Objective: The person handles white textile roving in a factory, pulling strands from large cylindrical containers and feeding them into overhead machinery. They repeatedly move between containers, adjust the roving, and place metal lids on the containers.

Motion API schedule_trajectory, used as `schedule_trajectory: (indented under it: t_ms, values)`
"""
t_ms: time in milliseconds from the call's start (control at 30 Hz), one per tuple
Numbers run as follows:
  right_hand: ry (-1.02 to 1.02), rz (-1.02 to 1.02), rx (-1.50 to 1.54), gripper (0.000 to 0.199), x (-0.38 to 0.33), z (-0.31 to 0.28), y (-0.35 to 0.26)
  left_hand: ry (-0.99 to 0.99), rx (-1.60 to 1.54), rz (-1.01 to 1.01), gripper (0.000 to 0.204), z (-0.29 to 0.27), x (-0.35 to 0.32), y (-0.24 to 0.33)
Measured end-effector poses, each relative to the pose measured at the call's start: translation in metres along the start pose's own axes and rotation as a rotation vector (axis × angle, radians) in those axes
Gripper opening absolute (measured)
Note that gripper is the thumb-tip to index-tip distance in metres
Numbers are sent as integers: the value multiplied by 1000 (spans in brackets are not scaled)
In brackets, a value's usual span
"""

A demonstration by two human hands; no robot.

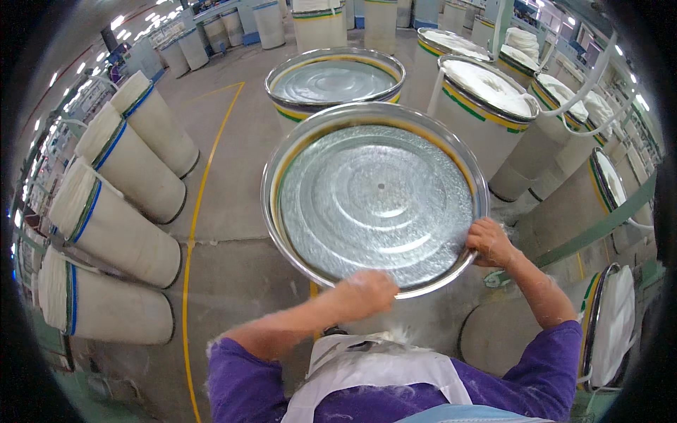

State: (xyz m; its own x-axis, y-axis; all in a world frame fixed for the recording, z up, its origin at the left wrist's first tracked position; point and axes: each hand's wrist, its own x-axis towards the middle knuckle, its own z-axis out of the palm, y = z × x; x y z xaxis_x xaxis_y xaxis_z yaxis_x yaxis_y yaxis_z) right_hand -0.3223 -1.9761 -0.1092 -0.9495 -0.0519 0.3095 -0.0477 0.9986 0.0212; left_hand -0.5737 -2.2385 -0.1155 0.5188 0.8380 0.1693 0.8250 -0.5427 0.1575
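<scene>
In front of me stands a tall sliver can (pixel 381 187) with a shiny steel rim and yellow-green bands. Its round metal plate lies bare inside, near the top. My right hand (pixel 491 242) is closed around the rim on the right. At the near edge my left hand (pixel 368 292) is curled over the rim, smeared by motion, its fingertips hidden. Just beyond, a second can (pixel 335 83) also shows a bare metal plate.
To the left, blue-banded cans (pixel 116 296) full of white sliver line up beside a yellow floor line (pixel 197 211). More filled cans (pixel 486 88) crowd the right, near a green machine rail (pixel 599 225). Another filled can (pixel 610 324) stands close to my right elbow.
</scene>
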Motion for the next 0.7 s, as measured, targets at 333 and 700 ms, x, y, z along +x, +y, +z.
schedule_trajectory:
  t_ms: [333, 700]
  values:
    - [274, 303, 37, 37, 242, 85, -89, -83, 192, -539, 70, -108, -141, -223]
    - [-98, 325, -152, 68, 344, 87, 70, 51, 287, -500, 77, -119, -90, -325]
